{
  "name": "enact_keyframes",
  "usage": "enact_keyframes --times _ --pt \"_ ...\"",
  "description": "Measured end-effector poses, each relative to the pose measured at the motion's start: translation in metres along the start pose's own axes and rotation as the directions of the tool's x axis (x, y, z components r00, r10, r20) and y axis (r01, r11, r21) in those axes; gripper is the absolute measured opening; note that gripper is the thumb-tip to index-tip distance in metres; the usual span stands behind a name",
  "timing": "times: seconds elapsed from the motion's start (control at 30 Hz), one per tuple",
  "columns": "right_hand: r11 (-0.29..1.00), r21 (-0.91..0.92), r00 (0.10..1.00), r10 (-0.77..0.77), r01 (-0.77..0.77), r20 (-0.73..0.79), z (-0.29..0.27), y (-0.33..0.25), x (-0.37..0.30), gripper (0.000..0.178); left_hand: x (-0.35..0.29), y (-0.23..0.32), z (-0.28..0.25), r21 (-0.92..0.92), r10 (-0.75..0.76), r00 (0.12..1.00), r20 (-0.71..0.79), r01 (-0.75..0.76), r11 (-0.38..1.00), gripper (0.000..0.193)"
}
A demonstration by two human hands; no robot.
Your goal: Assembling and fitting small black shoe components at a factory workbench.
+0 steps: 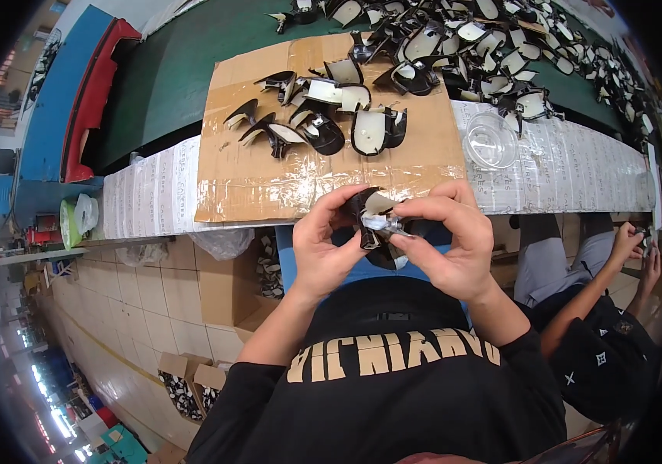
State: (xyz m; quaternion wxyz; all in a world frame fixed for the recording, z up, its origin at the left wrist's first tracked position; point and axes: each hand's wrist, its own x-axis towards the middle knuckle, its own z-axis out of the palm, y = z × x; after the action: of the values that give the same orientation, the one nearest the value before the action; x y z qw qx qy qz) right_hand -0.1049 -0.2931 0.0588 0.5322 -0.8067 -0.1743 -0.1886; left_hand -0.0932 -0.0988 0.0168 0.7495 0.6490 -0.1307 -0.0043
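Observation:
My left hand (327, 243) is closed round a glossy black shoe heel (362, 203) with a cream inner face, held up just off the table's near edge. Thumb and fingers of my right hand (447, 236) pinch a small shiny greyish piece (393, 225) against the heel; its kind is too small to make out. Beyond my hands, several similar black heels (368, 131) lie loosely on a flat brown cardboard sheet (269, 185). My fingers hide part of the held heel.
A large heap of heels (493, 46) covers the green belt (168, 69) at the back. A clear round tub (491, 141) stands right of the cardboard. A co-worker's hands (632, 247) are at far right. Cartons of heels (184, 379) stand on the floor at lower left.

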Motion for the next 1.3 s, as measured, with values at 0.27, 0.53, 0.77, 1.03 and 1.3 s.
enact_keyframes --times 0.27,0.53,0.77,1.03,1.3 --pt "0.976 0.191 0.994 0.112 -0.108 -0.013 -0.011 -0.002 0.000 0.034 -0.001 -0.002 -0.005 0.065 -0.062 0.998 0.032 0.060 0.996 0.061" --pt "0.998 -0.053 1.000 0.018 -0.018 -0.016 0.004 0.010 -0.001 0.033 -0.003 -0.002 -0.001 0.144 -0.056 0.998 0.019 0.053 0.988 0.060" --pt "0.983 -0.180 0.996 -0.059 0.047 -0.060 0.007 0.011 0.004 0.032 -0.007 0.000 -0.003 0.205 -0.066 0.998 0.003 0.064 0.977 0.059" --pt "0.967 -0.247 0.992 -0.084 0.058 -0.097 0.003 0.014 0.009 0.031 -0.007 0.005 -0.004 0.293 -0.069 0.997 0.042 0.054 0.955 0.062" --pt "0.964 -0.266 0.983 -0.051 0.002 -0.177 -0.004 0.020 0.008 0.031 -0.010 -0.002 -0.009 -0.030 -0.252 0.968 0.004 0.252 0.967 0.061"
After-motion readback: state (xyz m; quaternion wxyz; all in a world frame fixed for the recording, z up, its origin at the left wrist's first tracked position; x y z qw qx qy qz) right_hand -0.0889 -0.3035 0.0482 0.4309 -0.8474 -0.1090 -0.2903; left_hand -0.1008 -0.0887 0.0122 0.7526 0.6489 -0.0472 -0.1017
